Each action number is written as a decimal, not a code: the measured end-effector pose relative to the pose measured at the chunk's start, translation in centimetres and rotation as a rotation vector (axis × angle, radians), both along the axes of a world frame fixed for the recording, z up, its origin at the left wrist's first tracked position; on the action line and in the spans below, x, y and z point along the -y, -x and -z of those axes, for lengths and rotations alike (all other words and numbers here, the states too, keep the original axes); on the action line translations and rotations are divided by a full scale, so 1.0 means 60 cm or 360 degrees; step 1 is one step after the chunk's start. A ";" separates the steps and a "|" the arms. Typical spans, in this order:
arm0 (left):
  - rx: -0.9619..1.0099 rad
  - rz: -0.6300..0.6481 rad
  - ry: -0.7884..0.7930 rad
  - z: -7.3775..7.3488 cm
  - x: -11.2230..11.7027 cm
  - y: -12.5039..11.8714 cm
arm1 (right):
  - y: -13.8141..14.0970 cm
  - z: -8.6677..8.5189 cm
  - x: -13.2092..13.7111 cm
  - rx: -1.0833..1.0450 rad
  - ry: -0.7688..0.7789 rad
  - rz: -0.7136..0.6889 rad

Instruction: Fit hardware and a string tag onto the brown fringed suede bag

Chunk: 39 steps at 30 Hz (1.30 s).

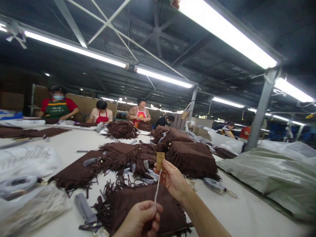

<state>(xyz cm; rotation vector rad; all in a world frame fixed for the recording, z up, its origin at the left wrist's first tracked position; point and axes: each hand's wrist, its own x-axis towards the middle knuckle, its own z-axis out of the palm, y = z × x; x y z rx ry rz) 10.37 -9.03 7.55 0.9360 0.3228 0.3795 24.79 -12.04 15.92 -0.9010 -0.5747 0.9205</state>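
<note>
My right hand (174,181) grips a small tan hang tag (160,160) between thumb and fingers, holding it upright. A white string (157,189) runs down from the tag, and my left hand (143,215) pinches its lower end. Beneath both hands lies a dark brown fringed bag (128,207) on the white table. A grey wrapped strap piece (85,207) with a metal clasp rests at that bag's left side. Some pale strings show on the table just behind my right wrist.
Stacked brown fringed bags (192,158) stand beyond my hands. A coiled grey strap (214,186) lies to the right, near a large green plastic sheet (274,177). Clear plastic bags (27,161) sit at left. Several people work across the table, one in a green apron (56,109).
</note>
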 end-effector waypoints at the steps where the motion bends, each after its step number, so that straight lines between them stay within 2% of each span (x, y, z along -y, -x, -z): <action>1: -0.0031 -0.0017 -0.0094 0.007 -0.003 0.006 | -0.004 0.003 0.006 -0.0018 0.0010 0.0019; 3: -0.0114 -0.0073 -0.0265 0.016 -0.011 0.022 | -0.011 0.015 0.020 -0.0051 0.0049 0.0048; 6: -0.0320 -0.0152 -0.0565 0.018 -0.026 0.052 | -0.022 0.055 0.046 -0.0084 0.0141 0.0054; 9: -0.0537 -0.0183 -0.0861 0.006 -0.044 0.081 | -0.034 0.106 0.064 0.0227 0.0369 0.0084; 11: -0.0626 -0.0133 -0.1004 -0.005 -0.059 0.098 | -0.036 0.129 0.065 0.0505 0.0514 0.0145; 13: -0.0674 -0.0062 -0.1102 -0.018 -0.073 0.111 | -0.021 0.137 0.058 0.0711 0.0500 0.0268; 15: -0.0703 -0.0001 -0.1219 -0.030 -0.083 0.121 | 0.015 0.130 0.046 0.0896 0.0349 0.0291; 17: -0.0700 0.0020 -0.1369 -0.041 -0.089 0.129 | 0.067 0.117 0.034 0.0993 0.0246 0.0027; 19: -0.0665 -0.0019 -0.1488 -0.050 -0.092 0.138 | 0.120 0.109 0.022 0.0917 0.0279 -0.0444; 21: -0.0613 -0.0044 -0.1480 -0.053 -0.097 0.150 | 0.157 0.113 0.010 0.0867 0.0328 -0.0777; 23: -0.0587 -0.0011 -0.1360 -0.048 -0.103 0.164 | 0.174 0.129 -0.003 0.0918 0.0348 -0.0876; 26: -0.0624 0.0015 -0.1153 -0.029 -0.115 0.186 | 0.171 0.157 -0.021 0.1051 0.0394 -0.0880; 29: -0.0706 0.0003 -0.1158 -0.009 -0.121 0.204 | 0.164 0.175 -0.036 0.1350 0.0412 -0.0812; 32: -0.0799 -0.0045 -0.1459 -0.001 -0.123 0.213 | 0.165 0.178 -0.047 0.1671 0.0402 -0.0696; 35: -0.0847 -0.0156 -0.1770 0.000 -0.127 0.218 | 0.168 0.174 -0.058 0.1793 0.0352 -0.0676; 37: -0.0842 -0.0127 -0.1699 0.004 -0.133 0.221 | 0.169 0.173 -0.066 0.1786 0.0339 -0.0702; 39: -0.0810 -0.0071 -0.1484 0.013 -0.141 0.223 | 0.169 0.174 -0.073 0.1755 0.0346 -0.0740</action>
